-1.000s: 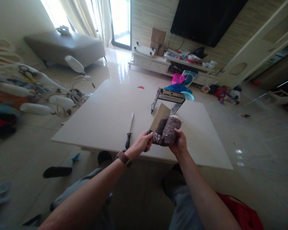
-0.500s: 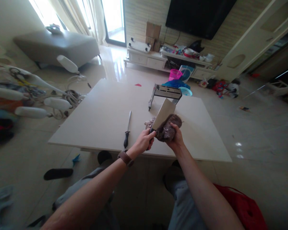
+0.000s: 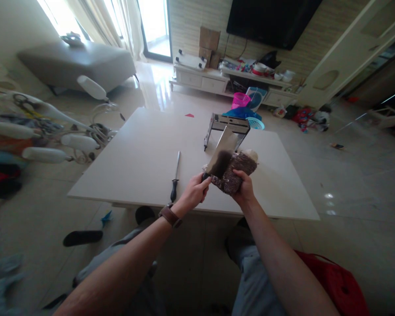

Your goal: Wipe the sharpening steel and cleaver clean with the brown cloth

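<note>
Centre frame: I have the left grip (image 3: 195, 192) closed round the handle of a cleaver (image 3: 223, 147), the right grip (image 3: 245, 188) clasping a shaggy brown cloth (image 3: 242, 166) against its blade. Honing steel (image 3: 174, 186) on desk (image 3: 128, 162), left of centre.

Free tabletop (image 3: 279, 175) rightward, metal stand (image 3: 241, 126) beyond cleaver (image 3: 221, 152)

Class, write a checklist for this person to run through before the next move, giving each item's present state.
1. Left grip closed on the handle of the cleaver: ok.
2. Right grip holding the rough brown lump: ok.
3. Right fingers all clear of the blade: cannot tell; some are hidden.
4. Lump resting on the table: cannot tell; its underside is hidden.
5. Sharpening steel apart from both hands: ok, it lies on the table.
</note>
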Action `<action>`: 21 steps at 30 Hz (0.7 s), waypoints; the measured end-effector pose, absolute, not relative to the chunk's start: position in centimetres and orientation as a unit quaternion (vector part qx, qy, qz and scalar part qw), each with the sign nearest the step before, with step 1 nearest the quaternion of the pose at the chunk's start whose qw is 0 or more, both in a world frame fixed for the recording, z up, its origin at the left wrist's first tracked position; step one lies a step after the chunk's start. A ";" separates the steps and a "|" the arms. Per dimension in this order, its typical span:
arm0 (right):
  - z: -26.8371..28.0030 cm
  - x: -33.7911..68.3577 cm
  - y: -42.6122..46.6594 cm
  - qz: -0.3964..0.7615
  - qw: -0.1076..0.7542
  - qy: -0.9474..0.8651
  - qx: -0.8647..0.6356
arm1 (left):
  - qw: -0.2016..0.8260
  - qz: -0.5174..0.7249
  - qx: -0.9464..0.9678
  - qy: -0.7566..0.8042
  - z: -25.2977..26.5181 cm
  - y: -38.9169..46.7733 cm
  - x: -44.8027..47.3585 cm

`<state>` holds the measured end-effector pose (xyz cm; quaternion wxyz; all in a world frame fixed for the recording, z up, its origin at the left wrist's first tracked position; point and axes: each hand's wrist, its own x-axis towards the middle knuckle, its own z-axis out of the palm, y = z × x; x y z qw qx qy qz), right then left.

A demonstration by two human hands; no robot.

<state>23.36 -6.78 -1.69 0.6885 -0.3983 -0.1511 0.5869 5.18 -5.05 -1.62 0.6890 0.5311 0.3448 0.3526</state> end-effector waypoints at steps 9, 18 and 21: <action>-1.3 23.1 -7.6 0.576 0.682 -0.170 -0.418 | 0.759 0.325 0.468 0.316 -1.3 -4.8 5.2; -1.2 22.0 -7.2 0.473 0.706 -0.239 -0.470 | 0.809 0.291 0.423 0.286 -1.3 -5.1 5.3; -1.4 22.2 -7.0 0.466 0.709 -0.247 -0.468 | 0.813 0.289 0.424 0.274 -1.3 -5.4 5.4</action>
